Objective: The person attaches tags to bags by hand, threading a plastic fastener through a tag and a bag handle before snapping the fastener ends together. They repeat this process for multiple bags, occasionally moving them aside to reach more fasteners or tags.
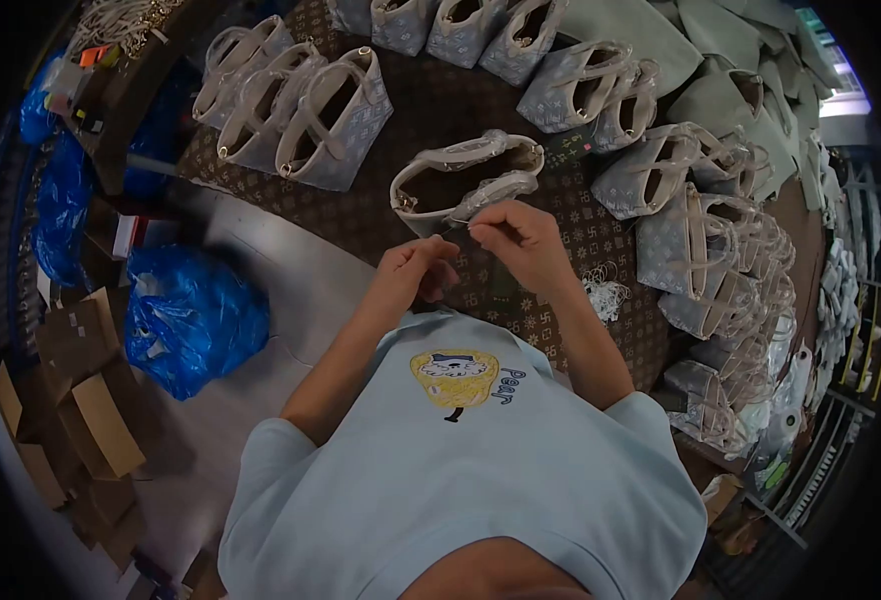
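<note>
A grey-blue patterned handbag (pixel 431 222) with pale trim stands on the brown patterned cloth in front of me, its top gaping and its two plastic-wrapped handles (pixel 506 188) folded outward. My left hand (pixel 416 270) is closed in a pinch just below the near rim. My right hand (pixel 524 242) also pinches, thumb against forefinger, beside the near handle. Something thin and pale seems to run between the fingertips, too fine to make out. To the right of my right hand lies a tangle of thin white strings (pixel 606 292).
Similar handbags (pixel 336 120) stand at the back left, with several more along the back and a crowded row (pixel 696 245) on the right. Grey sheet material (pixel 731 50) is heaped at the back right. On the floor at left are a blue plastic bag (pixel 196 320) and open cardboard boxes (pixel 106 425).
</note>
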The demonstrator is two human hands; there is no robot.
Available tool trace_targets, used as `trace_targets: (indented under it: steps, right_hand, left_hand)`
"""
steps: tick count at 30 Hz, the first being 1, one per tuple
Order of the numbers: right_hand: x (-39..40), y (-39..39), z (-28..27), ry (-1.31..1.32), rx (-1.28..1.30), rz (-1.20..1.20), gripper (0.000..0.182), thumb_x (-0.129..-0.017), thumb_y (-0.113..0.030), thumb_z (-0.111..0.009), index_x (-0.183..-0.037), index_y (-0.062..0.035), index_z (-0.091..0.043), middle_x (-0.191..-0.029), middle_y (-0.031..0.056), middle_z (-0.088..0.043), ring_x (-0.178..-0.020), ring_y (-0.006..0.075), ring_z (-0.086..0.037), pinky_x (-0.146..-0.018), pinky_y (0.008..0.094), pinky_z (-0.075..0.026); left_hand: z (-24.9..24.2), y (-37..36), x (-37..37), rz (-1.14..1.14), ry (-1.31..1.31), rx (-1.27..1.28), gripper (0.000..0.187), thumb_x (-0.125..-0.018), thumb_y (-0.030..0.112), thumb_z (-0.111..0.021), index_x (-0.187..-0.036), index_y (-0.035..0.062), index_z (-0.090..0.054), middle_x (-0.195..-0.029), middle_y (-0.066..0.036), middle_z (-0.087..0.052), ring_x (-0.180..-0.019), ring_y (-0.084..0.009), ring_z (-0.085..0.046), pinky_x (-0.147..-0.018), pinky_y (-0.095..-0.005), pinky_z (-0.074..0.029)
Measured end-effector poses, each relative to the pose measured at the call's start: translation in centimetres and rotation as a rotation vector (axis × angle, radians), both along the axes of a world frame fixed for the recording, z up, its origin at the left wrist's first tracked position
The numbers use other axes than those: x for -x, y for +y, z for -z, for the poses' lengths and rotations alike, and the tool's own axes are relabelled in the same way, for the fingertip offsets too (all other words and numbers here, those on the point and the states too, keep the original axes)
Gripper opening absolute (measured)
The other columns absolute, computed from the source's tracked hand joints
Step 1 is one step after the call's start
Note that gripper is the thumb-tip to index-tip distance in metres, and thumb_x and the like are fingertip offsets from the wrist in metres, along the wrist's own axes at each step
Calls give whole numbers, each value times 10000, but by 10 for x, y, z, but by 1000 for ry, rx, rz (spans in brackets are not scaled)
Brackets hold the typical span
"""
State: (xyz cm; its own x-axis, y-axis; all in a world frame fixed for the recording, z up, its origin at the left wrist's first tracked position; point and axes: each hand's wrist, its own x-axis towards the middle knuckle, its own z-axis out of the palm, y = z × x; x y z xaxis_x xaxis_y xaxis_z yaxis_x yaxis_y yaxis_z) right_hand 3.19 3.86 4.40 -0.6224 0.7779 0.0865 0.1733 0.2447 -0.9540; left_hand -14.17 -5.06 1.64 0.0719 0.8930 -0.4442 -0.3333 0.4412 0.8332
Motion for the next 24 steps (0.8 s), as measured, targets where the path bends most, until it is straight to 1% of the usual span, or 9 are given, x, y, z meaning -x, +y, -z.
trace_targets:
  steps: [1,2,6,9,11,15,20,23,24]
  right_hand:
    - [-2,3,1,35,154,67,66,-830,-60,-611,-888,-28,-614,-742,-11,-580,-651,55,-533,-558,191,-431]
    - [-4,5,2,33,156,56,66,-830,-60,-611,-888,-28,-614,-742,-11,-580,-651,55,-533,-558,191,-431]
    - [-8,6,6,72,241,75,84,-877,-96,-565,-917,-29,-598,-749,-27,-569,-669,25,-517,-573,172,-421]
    - [-10,7,4,71,253,72,95,-882,-109,-563,-921,-27,-593,-750,-26,-568,-669,23,-515,-576,167,-418]
    - [-11,6,3,66,254,74,99,-883,-114,-565,-920,-25,-591,-749,-26,-567,-669,23,-516,-575,165,-417]
    - [-6,3,6,92,314,51,97,-881,-113,-566,-914,-26,-592,-748,-28,-568,-667,22,-513,-565,164,-410]
    - [-10,-1,15,104,368,77,99,-878,-115,-568,-915,-28,-597,-778,-24,-580,-663,20,-507,-539,162,-400]
    - [-11,-9,10,-26,154,160,121,-858,-117,-601,-920,-14,-598,-844,-15,-594,-691,34,-515,-563,165,-415]
    - [-11,-12,8,-89,339,104,134,-860,-132,-602,-934,-20,-601,-878,-8,-594,-707,42,-526,-574,172,-436]
  left_hand:
    - [11,-1,-2,27,-75,135,261,-895,277,-536,-980,44,-617,-746,-14,-609,-568,-74,-533,-514,-208,-435]
    - [19,-1,-5,56,-150,270,266,-883,286,-551,-1004,56,-607,-737,-19,-609,-555,-88,-540,-497,-215,-438]
    - [27,1,-22,-29,-367,434,257,-863,257,-573,-1043,72,-579,-688,-12,-597,-534,-90,-538,-475,-216,-436]
    - [35,3,-28,-220,-188,292,311,-840,268,-605,-1061,54,-559,-650,-24,-588,-491,-97,-525,-455,-232,-426]
    - [46,1,-25,-251,455,97,379,-808,291,-644,-1075,32,-570,-621,-46,-597,-472,-103,-535,-450,-259,-423]
    - [51,4,-29,-166,566,136,384,-785,306,-665,-1054,38,-605,-595,-75,-609,-486,-140,-571,-470,-281,-435]
    - [54,3,-28,-158,836,-128,242,-766,244,-672,-947,84,-665,-644,-94,-636,-547,-208,-612,-508,-283,-458]
    - [39,-9,-20,-268,827,-287,202,-764,173,-663,-938,71,-665,-694,-107,-640,-569,-195,-619,-501,-275,-454]
    - [34,-12,-19,-267,828,-285,202,-764,173,-663,-938,71,-665,-694,-107,-640,-569,-195,-619,-501,-275,-454]
